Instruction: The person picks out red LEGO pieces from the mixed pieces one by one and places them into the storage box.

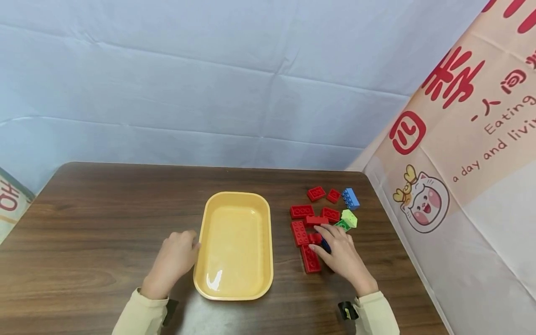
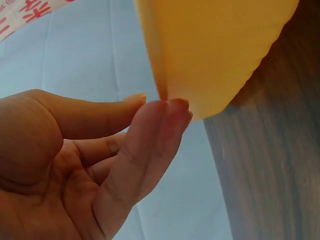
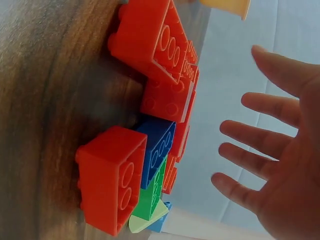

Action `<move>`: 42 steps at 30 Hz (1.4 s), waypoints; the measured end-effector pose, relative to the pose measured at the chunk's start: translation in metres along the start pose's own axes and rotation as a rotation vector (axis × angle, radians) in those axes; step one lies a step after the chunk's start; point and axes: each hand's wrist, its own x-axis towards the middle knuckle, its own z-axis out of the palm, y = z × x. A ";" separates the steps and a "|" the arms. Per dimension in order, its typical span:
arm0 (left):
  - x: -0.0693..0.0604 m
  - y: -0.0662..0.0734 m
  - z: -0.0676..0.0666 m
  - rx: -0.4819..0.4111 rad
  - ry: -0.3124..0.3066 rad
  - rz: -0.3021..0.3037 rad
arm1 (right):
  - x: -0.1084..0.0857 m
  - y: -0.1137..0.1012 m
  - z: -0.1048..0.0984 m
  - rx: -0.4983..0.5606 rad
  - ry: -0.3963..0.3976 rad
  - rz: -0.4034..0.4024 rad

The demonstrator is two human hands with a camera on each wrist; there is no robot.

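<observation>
Two cream sleeves [image 1: 140, 316] lie nearest in the head view. The left hand [image 1: 173, 258], fingers bent, is at the yellow tray [image 1: 234, 253] on the wooden table [image 1: 104, 209]. To the tray's right, the right hand [image 1: 340, 256], loose and empty, partly covers a dark blue brick [image 1: 325, 245] among red bricks [image 1: 311, 258], near a green brick [image 1: 342, 225].

Left wrist view: fingertips meet the tray's edge; whether they grip it, I cannot tell.

Right wrist view: fingers spread; a red brick in front partly blocks the dark blue brick.
</observation>
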 end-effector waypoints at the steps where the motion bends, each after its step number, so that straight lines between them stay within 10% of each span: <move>1: 0.000 0.000 0.001 -0.008 -0.010 -0.006 | 0.001 0.000 0.000 0.001 0.000 -0.006; 42: -0.001 0.002 0.006 -0.027 -0.048 -0.017 | 0.025 0.010 0.016 -0.038 -0.176 -0.035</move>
